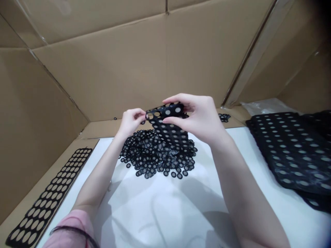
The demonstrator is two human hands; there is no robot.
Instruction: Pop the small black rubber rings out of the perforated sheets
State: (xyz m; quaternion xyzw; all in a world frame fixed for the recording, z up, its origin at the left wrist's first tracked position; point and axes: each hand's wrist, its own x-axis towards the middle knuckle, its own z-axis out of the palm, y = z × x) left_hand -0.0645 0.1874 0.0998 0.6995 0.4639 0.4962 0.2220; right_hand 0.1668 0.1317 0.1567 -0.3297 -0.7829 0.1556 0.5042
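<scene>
A black sheet of round-holed rings (172,132) hangs bent over the pile, its upper part folded toward me. My right hand (199,115) grips the fold between thumb and fingers. At the sheet's left end, my left hand (133,120) is closed in a pinch on its edge. A small dark bit, perhaps a ring, shows under those fingertips. Below both hands lies a heap of loose black rings (155,155) with pale centres. The sheet's lower end overlaps the heap, so where it ends is hard to see.
On the left, a punched-out black strip (49,203) lies on cardboard. A stack of black ring sheets (292,148) lies at right, with clear plastic (269,105) behind. Black scraps (224,117) lie at the back. Cardboard walls (144,65) enclose the white table (155,213).
</scene>
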